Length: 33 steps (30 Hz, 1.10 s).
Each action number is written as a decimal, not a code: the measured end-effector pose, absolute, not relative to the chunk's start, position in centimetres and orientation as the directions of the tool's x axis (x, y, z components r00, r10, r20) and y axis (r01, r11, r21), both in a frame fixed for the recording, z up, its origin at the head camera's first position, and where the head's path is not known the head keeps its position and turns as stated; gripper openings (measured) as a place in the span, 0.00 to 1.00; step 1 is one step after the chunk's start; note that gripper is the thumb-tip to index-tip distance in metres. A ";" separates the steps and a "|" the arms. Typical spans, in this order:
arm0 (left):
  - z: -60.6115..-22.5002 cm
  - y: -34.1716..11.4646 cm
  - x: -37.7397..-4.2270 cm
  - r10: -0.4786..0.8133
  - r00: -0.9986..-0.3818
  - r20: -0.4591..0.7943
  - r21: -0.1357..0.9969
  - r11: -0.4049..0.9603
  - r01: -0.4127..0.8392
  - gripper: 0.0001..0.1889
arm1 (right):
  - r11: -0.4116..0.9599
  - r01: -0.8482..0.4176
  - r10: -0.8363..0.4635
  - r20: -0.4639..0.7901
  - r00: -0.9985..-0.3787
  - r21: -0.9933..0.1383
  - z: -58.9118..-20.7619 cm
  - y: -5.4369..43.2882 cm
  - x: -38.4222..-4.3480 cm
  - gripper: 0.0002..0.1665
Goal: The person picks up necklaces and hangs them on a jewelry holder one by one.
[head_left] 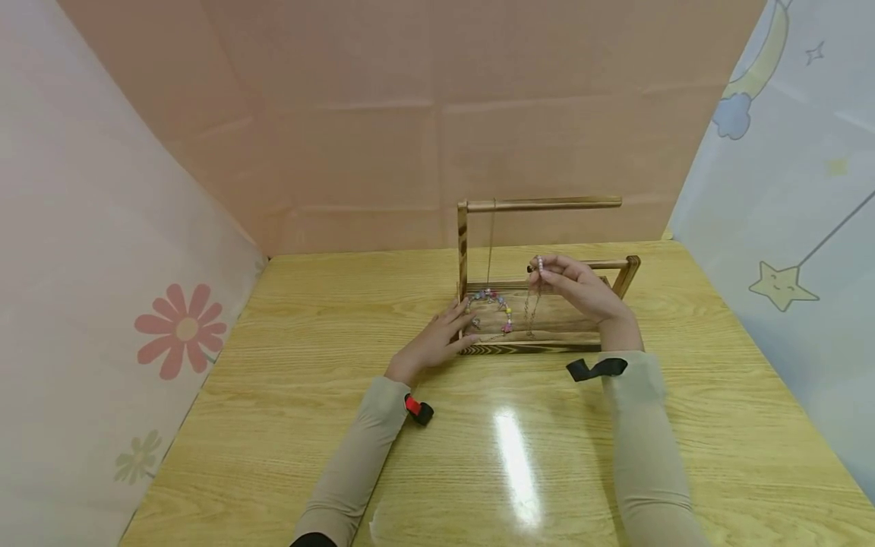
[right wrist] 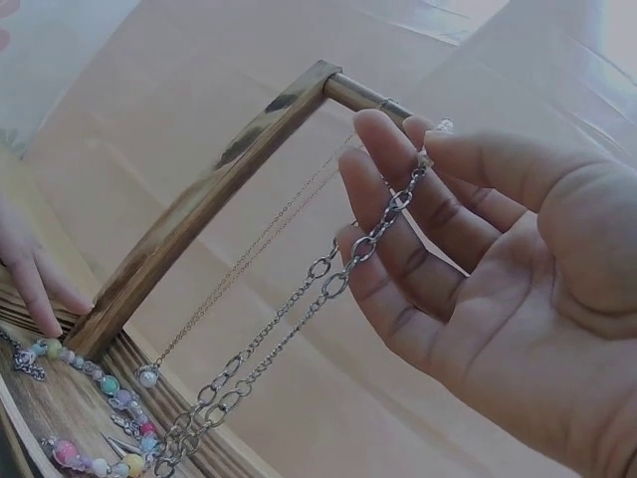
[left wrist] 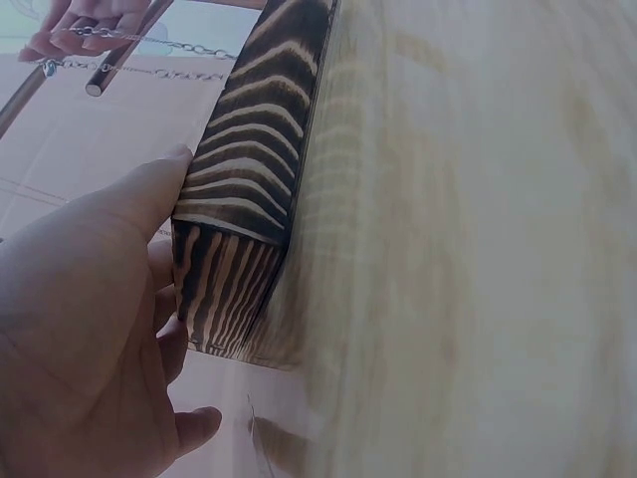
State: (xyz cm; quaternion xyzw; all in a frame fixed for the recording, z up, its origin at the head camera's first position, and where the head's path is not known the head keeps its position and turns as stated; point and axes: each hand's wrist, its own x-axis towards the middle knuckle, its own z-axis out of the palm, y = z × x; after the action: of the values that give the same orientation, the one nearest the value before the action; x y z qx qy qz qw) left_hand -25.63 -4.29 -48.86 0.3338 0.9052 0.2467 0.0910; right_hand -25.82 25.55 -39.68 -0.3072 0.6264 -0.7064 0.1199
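A wooden jewelry stand [head_left: 533,347] with dark striped grain stands on the table. My left hand [head_left: 434,339] holds its front left corner, thumb against the front face and fingers over the left end. Above the base, my right hand [head_left: 581,290] pinches a silver chain necklace [right wrist: 363,249] near some small pale beads [head_left: 540,264]. Its doubled links hang down into the tray. A colorful beaded strand [head_left: 508,310] curves across the tray at the left; whether it joins the chain, I cannot tell. From the upper bar hangs a thin necklace [right wrist: 244,264] with a small clear pendant [right wrist: 148,376].
The stand's upper bar [head_left: 560,203] runs rightward from a left post [head_left: 462,243]. A lower bar [head_left: 611,264] meets a short right post [head_left: 627,275], partly behind my right hand. Printed cloth surrounds the wooden table [head_left: 328,334].
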 end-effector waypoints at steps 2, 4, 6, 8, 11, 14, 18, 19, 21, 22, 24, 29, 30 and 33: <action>-48.8 -4.3 -25.6 0.649 -0.760 0.001 0.506 0.656 0.560 0.32 | -0.181 -0.210 -0.546 0.275 -0.791 -0.961 -39.5 25.5 -25.8 0.16; -48.9 -4.3 -25.7 0.649 -0.760 0.000 0.503 0.657 0.561 0.33 | -0.170 -0.209 -0.542 0.269 -0.796 -0.963 -39.3 25.4 -25.9 0.16; -48.9 -4.3 -25.7 0.649 -0.761 0.000 0.503 0.657 0.561 0.32 | -0.157 -0.224 -0.539 0.273 -0.797 -0.962 -39.0 25.2 -26.1 0.16; -48.9 -4.3 -25.8 0.649 -0.761 0.001 0.503 0.657 0.561 0.32 | -0.144 -0.246 -0.535 0.284 -0.796 -0.959 -38.7 25.0 -26.3 0.16; -48.9 -4.3 -25.8 0.647 -0.763 -0.002 0.508 0.658 0.556 0.32 | -0.140 -0.273 -0.533 0.305 -0.789 -0.952 -38.3 24.8 -26.6 0.16; -48.8 -4.4 -25.7 0.645 -0.764 -0.012 0.506 0.663 0.552 0.32 | -0.146 -0.272 -0.538 0.307 -0.785 -0.951 -38.1 24.7 -26.7 0.16; -48.8 -4.4 -25.7 0.643 -0.766 -0.019 0.510 0.665 0.546 0.32 | -0.150 -0.271 -0.545 0.308 -0.780 -0.951 -37.9 24.5 -26.8 0.16; -48.8 -4.3 -25.7 0.643 -0.766 -0.019 0.512 0.664 0.545 0.32 | -0.148 -0.273 -0.544 0.309 -0.780 -0.950 -37.8 24.5 -26.8 0.16; -48.8 -4.3 -25.7 0.642 -0.766 -0.020 0.512 0.665 0.544 0.32 | -0.137 -0.278 -0.541 0.306 -0.783 -0.951 -37.7 24.4 -26.9 0.16; -48.8 -4.3 -25.7 0.641 -0.767 -0.021 0.511 0.666 0.543 0.32 | -0.128 -0.280 -0.538 0.304 -0.786 -0.952 -37.6 24.3 -26.9 0.16; -48.8 -4.3 -25.7 0.641 -0.767 -0.023 0.513 0.666 0.542 0.32 | -0.114 -0.274 -0.533 0.291 -0.794 -0.955 -37.4 24.2 -26.9 0.16; -48.9 -4.4 -25.7 0.639 -0.768 -0.027 0.512 0.669 0.539 0.33 | -0.100 -0.264 -0.525 0.277 -0.805 -0.959 -36.9 23.9 -27.1 0.17; -48.9 -4.4 -25.7 0.639 -0.769 -0.028 0.511 0.670 0.539 0.33 | -0.100 -0.266 -0.524 0.278 -0.805 -0.959 -36.8 23.8 -27.1 0.17; -48.9 -4.4 -25.7 0.637 -0.770 -0.029 0.511 0.671 0.536 0.33 | -0.099 -0.272 -0.521 0.282 -0.805 -0.957 -36.5 23.6 -27.2 0.20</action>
State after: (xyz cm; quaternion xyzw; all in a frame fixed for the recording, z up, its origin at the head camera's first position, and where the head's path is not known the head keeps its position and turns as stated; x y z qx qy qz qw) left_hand -25.70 -4.38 -48.94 0.3231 0.9083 0.2448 0.1030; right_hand -27.21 23.64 -36.46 -0.2980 0.6650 -0.6786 0.0918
